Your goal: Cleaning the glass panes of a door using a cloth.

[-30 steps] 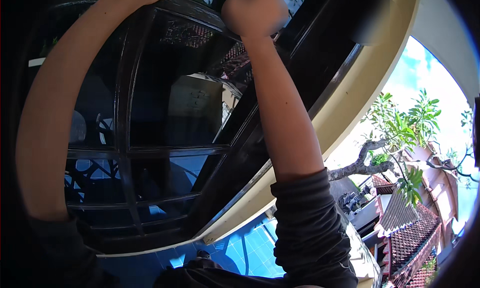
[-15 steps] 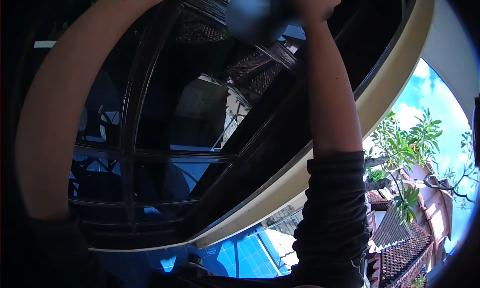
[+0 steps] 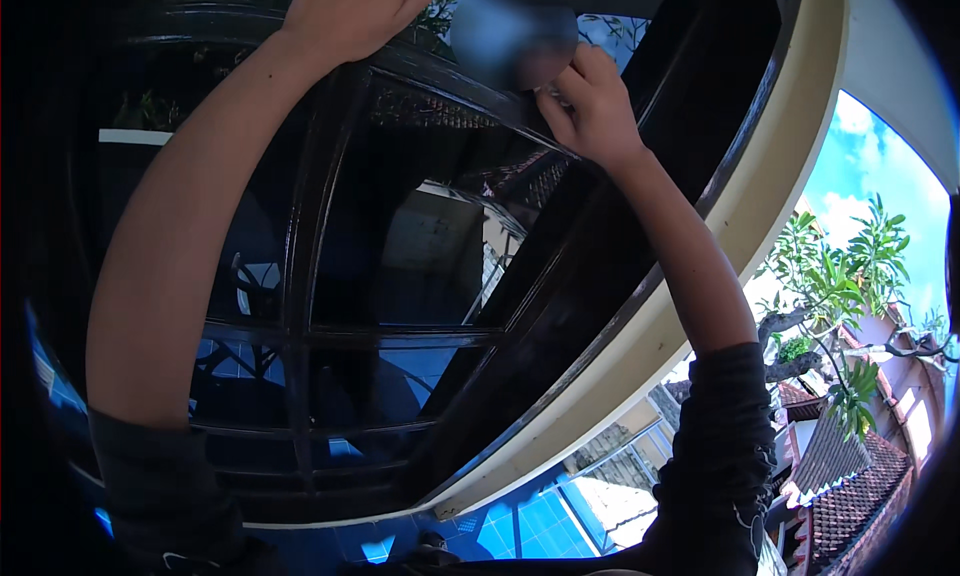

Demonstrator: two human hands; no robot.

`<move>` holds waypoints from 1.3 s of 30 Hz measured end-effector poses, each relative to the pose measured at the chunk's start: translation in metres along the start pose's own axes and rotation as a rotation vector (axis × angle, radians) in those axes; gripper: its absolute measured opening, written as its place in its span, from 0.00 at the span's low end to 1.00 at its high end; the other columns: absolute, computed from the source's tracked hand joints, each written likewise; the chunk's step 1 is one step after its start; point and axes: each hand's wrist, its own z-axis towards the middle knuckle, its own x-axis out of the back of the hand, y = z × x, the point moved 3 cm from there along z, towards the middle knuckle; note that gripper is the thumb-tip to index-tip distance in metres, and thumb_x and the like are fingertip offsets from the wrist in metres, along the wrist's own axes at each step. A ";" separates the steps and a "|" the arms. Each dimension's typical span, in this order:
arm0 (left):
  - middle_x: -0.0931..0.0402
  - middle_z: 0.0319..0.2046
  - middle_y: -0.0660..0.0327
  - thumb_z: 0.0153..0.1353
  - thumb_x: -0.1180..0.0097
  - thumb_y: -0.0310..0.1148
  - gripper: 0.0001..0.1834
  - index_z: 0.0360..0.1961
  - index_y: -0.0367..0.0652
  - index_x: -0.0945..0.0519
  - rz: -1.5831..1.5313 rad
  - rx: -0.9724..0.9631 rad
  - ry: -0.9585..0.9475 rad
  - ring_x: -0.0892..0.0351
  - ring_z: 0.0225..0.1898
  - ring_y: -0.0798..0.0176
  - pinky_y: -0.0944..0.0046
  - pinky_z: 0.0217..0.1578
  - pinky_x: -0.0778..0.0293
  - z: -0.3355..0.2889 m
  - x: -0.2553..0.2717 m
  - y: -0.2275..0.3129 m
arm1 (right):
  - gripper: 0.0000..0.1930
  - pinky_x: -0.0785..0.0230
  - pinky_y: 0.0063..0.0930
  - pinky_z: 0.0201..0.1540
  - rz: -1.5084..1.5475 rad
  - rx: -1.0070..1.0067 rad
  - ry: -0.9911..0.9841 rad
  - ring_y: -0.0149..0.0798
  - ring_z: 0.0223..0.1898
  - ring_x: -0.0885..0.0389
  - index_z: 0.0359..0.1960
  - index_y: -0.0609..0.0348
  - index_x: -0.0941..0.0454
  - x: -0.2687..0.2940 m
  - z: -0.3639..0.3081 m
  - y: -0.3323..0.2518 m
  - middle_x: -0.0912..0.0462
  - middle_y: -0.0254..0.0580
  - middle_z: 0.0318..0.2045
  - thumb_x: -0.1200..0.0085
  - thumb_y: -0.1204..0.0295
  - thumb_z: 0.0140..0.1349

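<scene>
My left hand (image 3: 360,14) is raised at the upper edge of the view, against a dark-framed glass panel (image 3: 400,246). Most of its fingers are cut off by the picture's edge, so its grip cannot be made out. To the right, my right hand (image 3: 598,111) is lifted near the panel's upper rail (image 3: 455,91). Its fingers are curled toward the thumb. A round blurred patch (image 3: 510,36) covers the fingertips and hides whatever may be in them. Both forearms reach up from dark pushed-up sleeves.
A cream curved-looking wall edge (image 3: 640,351) borders the dark frame on the right. Blue floor tiles (image 3: 510,526) lie below, with a shoe (image 3: 432,544) near the panel's foot. Beyond stand a leafy tree (image 3: 840,276) and tiled roofs (image 3: 850,496). The glass reflects roofs and chairs.
Both hands sit lower in the view, showing more of each. The right hand's fingers, smeared before, are now clearer and beside the blurred patch. The panel has shifted slightly down and right.
</scene>
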 end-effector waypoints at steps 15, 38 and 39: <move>0.29 0.70 0.55 0.68 0.48 0.39 0.27 0.66 0.42 0.25 0.313 -0.509 0.984 0.35 0.72 0.45 0.43 0.72 0.44 0.017 -0.027 -0.019 | 0.09 0.34 0.34 0.41 0.007 0.075 0.023 0.45 0.36 0.27 0.43 0.59 0.16 -0.003 0.005 -0.002 0.24 0.42 0.39 0.40 0.79 0.61; 0.28 0.70 0.55 0.68 0.48 0.40 0.26 0.65 0.41 0.23 0.183 -0.565 1.000 0.35 0.73 0.46 0.41 0.71 0.40 0.019 -0.017 -0.015 | 0.01 0.36 0.33 0.34 0.048 -0.023 0.270 0.44 0.28 0.33 0.28 0.62 0.22 -0.029 0.067 -0.020 0.28 0.42 0.30 0.44 0.78 0.56; 0.28 0.70 0.55 0.68 0.49 0.40 0.26 0.65 0.41 0.23 0.197 -0.558 0.992 0.36 0.73 0.46 0.41 0.71 0.40 0.018 -0.017 -0.014 | 0.01 0.37 0.33 0.33 0.112 0.116 0.232 0.43 0.28 0.34 0.28 0.62 0.23 -0.032 0.066 -0.030 0.29 0.41 0.29 0.45 0.78 0.56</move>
